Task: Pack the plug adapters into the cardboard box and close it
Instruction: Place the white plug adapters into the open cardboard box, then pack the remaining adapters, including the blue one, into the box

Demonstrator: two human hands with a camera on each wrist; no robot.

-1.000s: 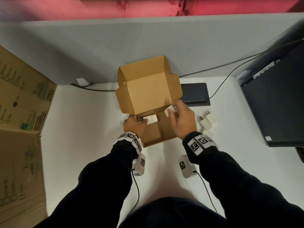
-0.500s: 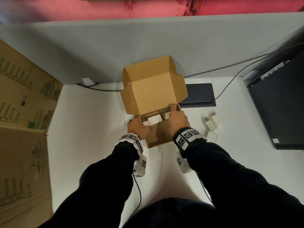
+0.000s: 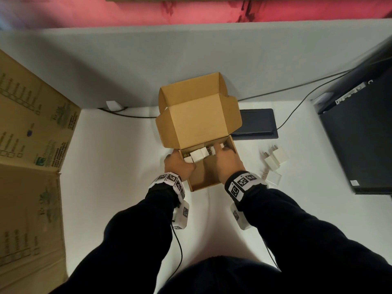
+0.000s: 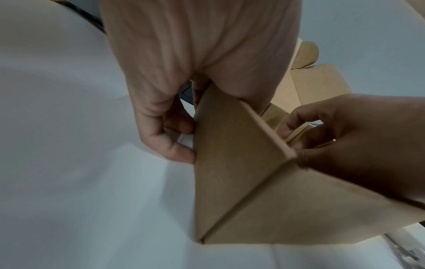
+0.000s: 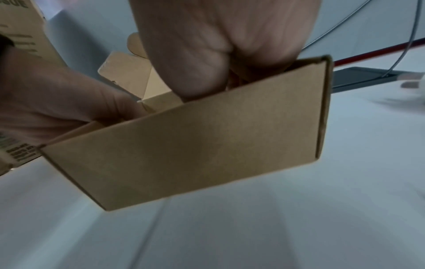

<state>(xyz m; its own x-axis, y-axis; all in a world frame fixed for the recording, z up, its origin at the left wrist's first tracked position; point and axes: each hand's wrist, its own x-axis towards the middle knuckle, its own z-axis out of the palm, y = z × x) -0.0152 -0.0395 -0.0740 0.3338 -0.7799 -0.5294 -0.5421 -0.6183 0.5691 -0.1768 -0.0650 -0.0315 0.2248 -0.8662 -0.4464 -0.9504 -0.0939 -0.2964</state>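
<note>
The left hand (image 3: 177, 165) holds the left wall of the box (image 3: 203, 177), with the thumb inside and the fingers outside. The right hand (image 3: 228, 163) reaches into the box from the near side, and its fingers (image 3: 220, 147) touch a white adapter near the far wall. From above I cannot tell if it grips that one. The box sits on the white table (image 3: 118, 166) with its lid (image 3: 199, 122) standing open at the back. A few adapters (image 3: 198, 155) lie inside along the far wall. Three more adapters (image 3: 274, 161) lie on the table to the right of the box, near the black monitor (image 3: 360, 134). A dark pad (image 3: 257, 124) lies behind the box, and a big flat carton (image 3: 31, 145) leans at the left.

From the left wrist, the left hand (image 4: 174, 116) pinches the box (image 4: 232, 172) wall, its fingers curled against the outside. The right hand (image 4: 349, 138) is over the box.

From the right wrist, the right hand (image 5: 207, 60) dips behind the near wall of the box (image 5: 195, 145), and its fingers are hidden. The left hand (image 5: 59, 102) grips the far corner.
</note>
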